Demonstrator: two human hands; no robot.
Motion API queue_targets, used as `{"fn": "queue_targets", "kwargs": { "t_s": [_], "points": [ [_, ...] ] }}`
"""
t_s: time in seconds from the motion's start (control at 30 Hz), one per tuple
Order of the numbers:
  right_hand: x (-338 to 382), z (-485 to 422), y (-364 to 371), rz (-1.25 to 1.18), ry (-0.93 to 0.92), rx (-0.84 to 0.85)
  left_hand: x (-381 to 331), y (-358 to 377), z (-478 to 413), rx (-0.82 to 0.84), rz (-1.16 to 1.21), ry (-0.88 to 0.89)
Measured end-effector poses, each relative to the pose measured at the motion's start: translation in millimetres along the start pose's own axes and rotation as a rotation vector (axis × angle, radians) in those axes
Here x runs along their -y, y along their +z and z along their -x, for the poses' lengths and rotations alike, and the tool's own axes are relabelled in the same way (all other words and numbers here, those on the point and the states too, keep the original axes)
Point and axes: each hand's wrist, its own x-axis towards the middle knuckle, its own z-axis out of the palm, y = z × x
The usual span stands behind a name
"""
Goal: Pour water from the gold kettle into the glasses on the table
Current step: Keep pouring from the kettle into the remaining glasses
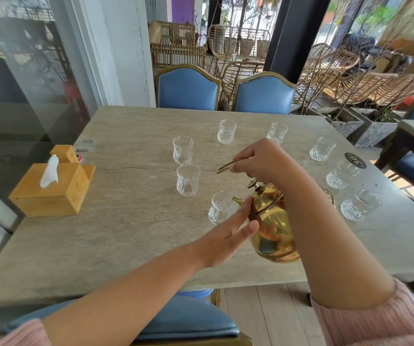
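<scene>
Left hand (222, 239): fingers spread flat against the kettle's side, grasping nothing.
Right hand (260, 158): fingers clenched on the thin handle (225, 166).
Gold kettle (272, 228): lifted and tilted near the worktop's (126, 233) near edge, spout beside the closest glass (222, 207).
Other glasses (188, 179): ringed toward the far and right edges.
Tissue box (51, 189): left edge.

Right hand (258, 161) tilts gold kettle (272, 221) over nearest glass (222, 208).

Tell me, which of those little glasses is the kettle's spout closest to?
The nearest glass on the left side, right beside the left hand. The gold kettle tilts its spout over its rim; every other glass stands well away.
</scene>
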Motion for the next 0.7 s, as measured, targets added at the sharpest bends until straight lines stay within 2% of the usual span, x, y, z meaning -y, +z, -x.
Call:
{"fn": "queue_targets", "kwargs": {
  "t_s": [0.7],
  "points": [
    [1.3, 4.0, 0.7, 0.012, -0.008, -0.002, 1.9, 0.8, 1.1, 0.002, 0.031, 0.002]
  ]
}}
